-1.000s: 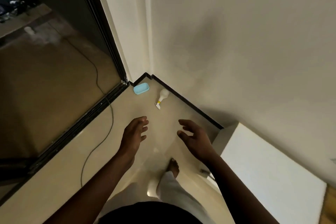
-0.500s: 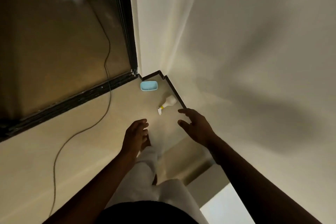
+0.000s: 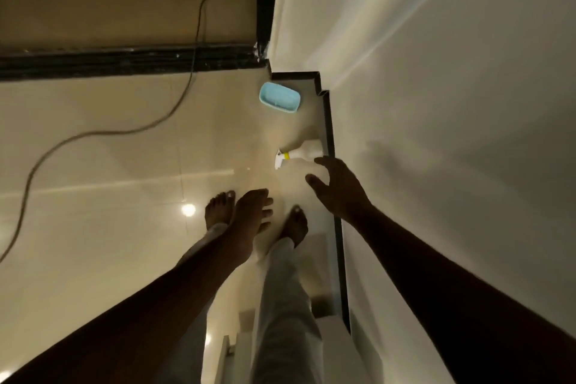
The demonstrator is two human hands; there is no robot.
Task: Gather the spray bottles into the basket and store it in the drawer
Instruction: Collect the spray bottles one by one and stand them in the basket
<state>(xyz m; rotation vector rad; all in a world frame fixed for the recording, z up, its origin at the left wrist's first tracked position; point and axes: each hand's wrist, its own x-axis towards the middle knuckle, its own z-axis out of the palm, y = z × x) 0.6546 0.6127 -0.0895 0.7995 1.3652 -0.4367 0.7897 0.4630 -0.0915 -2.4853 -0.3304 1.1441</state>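
- Down on the glossy beige floor (image 3: 93, 227), a white spray bottle (image 3: 300, 153) lies on its side just beside the dark skirting (image 3: 329, 121) of the wall (image 3: 436, 72), its yellow collar and white trigger head pointing left.
- Right hand (image 3: 339, 187) reaches out above the floor, fingers spread wide, grip empty; its fingertips (image 3: 319, 160) appear at the bottle's body, though contact cannot be told from this view.
- Left hand (image 3: 252, 212) hangs lower in the view, fingers loosely extended, grip wide and holding nothing, over the person's bare feet.
- Light blue oval basket (image 3: 279, 97), shallow and tray-like, sits on the floor in the corner, beyond the bottle and apart from it, near the stepped skirting.
- Grey cable (image 3: 174, 106) snakes across the floor from the left edge and crosses the black door track (image 3: 124, 64) toward the top.
- Person's legs in pale trousers (image 3: 286, 305) fill the lower middle, both feet planted near the wall.
- Round ceiling-light reflection (image 3: 188, 209) glints on the tile left of the feet.
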